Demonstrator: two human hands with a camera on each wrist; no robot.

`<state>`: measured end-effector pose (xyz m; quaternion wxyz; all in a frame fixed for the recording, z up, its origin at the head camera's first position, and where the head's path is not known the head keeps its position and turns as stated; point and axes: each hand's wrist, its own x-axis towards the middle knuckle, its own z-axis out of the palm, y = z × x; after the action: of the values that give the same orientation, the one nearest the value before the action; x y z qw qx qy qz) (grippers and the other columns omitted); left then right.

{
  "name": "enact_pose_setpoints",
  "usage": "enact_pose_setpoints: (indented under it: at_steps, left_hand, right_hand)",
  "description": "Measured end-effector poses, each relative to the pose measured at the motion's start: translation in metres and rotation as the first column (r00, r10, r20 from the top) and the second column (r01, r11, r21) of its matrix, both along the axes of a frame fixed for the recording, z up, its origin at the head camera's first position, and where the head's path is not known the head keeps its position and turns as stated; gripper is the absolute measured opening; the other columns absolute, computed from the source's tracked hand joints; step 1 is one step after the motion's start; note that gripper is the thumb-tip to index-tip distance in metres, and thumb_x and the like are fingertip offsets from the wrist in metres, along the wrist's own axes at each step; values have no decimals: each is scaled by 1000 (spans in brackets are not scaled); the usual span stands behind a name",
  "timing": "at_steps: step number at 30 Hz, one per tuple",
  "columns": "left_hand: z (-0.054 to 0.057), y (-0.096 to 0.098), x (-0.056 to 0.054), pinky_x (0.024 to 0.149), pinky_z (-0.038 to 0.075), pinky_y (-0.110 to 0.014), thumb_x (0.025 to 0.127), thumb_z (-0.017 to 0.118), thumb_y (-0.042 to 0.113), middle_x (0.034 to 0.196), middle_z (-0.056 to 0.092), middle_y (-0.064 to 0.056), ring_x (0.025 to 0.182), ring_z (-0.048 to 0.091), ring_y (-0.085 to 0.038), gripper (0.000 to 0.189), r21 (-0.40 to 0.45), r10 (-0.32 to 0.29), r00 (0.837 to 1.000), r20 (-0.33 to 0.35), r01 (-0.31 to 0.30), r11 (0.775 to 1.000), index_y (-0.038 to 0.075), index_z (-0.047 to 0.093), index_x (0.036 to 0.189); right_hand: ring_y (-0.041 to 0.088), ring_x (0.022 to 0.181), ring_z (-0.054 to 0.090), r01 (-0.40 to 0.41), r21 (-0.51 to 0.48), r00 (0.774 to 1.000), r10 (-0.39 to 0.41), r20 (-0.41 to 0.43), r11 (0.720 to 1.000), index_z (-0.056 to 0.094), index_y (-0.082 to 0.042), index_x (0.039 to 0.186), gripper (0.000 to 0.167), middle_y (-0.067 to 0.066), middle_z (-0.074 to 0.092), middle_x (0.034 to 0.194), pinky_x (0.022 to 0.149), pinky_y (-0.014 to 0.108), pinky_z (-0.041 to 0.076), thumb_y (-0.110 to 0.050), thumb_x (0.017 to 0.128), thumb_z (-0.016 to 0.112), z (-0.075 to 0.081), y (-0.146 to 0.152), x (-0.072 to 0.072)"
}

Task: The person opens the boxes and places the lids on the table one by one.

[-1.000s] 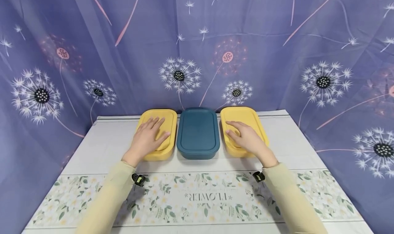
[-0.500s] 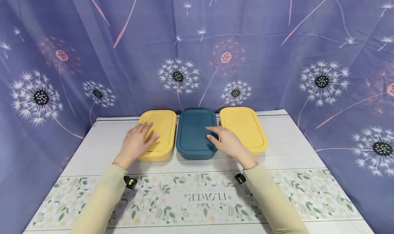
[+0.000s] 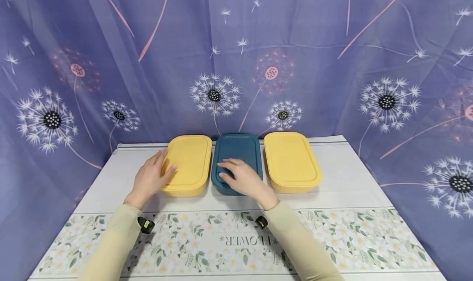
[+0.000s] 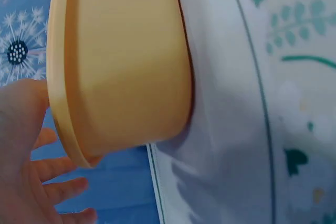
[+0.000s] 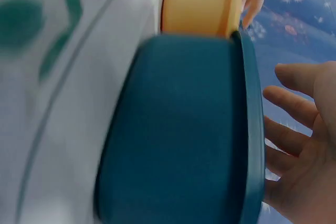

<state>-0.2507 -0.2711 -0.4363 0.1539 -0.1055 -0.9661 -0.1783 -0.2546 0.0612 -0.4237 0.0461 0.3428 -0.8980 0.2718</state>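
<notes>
Three lidded food containers stand in a row in the head view: a left yellow container [image 3: 190, 162], a dark blue container [image 3: 242, 147] in the middle and a right yellow container [image 3: 292, 162]. My left hand [image 3: 149, 176] is at the left yellow container's near left edge, thumb over its lid and fingers spread. The left wrist view shows the fingers [image 4: 58, 190] beside the lid rim of that yellow container [image 4: 128, 61]. Over the blue lid hovers my right hand [image 3: 244, 178], its fingers loosely extended. In the right wrist view, that palm [image 5: 310, 145] faces the blue container [image 5: 178, 129], holding nothing.
A white tablecloth [image 3: 340, 178] with a floral band and printed lettering covers the table. Close behind the containers hangs a purple dandelion-print curtain [image 3: 166, 96], which also closes in both sides. Each wrist wears a small black camera [image 3: 145, 224].
My right hand has moved left from the right yellow container to over the blue one. My left hand has slid left and nearer, toward the left yellow container's outer edge. The containers stay put.
</notes>
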Motion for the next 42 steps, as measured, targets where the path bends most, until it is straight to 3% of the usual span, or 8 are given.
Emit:
enact_pose_setpoints:
  at_steps: [5,9,12,16,26,33,42]
  left_hand:
    - [-8,-6,4,100,37,-71,104,54,38,153,36,-31,133,39,-54,67,45,33,997,72,-36,998,3,32,157]
    - [-16,-10,7,99,40,-70,106,50,38,151,38,-31,130,44,-52,66,92,41,989,144,-55,994,3,30,158]
    - [-23,-12,9,92,47,-65,106,48,40,147,44,-30,120,55,-49,66,115,52,984,172,-72,991,1,31,157]
    - [-27,-14,11,83,52,-58,107,47,41,140,53,-28,107,63,-43,66,150,46,984,174,-73,986,-1,34,155]
    - [-30,-15,11,85,52,-55,108,44,32,133,58,-29,107,64,-41,57,221,64,983,170,-101,970,-2,37,154]
    - [-25,-14,7,77,51,-49,108,45,28,128,60,-29,93,64,-34,54,223,67,987,149,-99,970,-4,40,152]
    - [-20,-15,6,76,53,-45,108,45,26,129,60,-28,99,64,-35,53,262,52,985,165,-94,961,-3,39,153]
  right_hand:
    - [34,141,41,-75,16,997,76,-16,997,59,-13,143,43,14,51,148,111,59,37,-32,104,59,-8,-17,8]
    - [32,142,40,-96,76,994,100,-47,993,58,-13,143,45,11,51,149,113,56,36,-34,104,59,-18,-29,14]
    - [31,143,40,-103,120,991,113,-76,987,59,-13,143,45,11,52,149,114,54,35,-35,103,60,-24,-35,19]
    - [29,141,43,-100,138,987,115,-110,985,61,-13,140,42,11,52,148,113,52,36,-32,102,62,-27,-42,23]
    - [25,133,52,-93,155,975,122,-188,984,63,-15,138,38,10,53,147,110,54,39,-28,101,64,-28,-53,22]
    - [25,130,54,-88,159,969,122,-217,983,66,-18,135,35,8,56,144,109,52,41,-24,101,65,-26,-57,19]
    - [26,128,55,-83,151,950,124,-286,985,68,-18,131,33,8,59,140,107,49,44,-23,98,69,-24,-60,16]
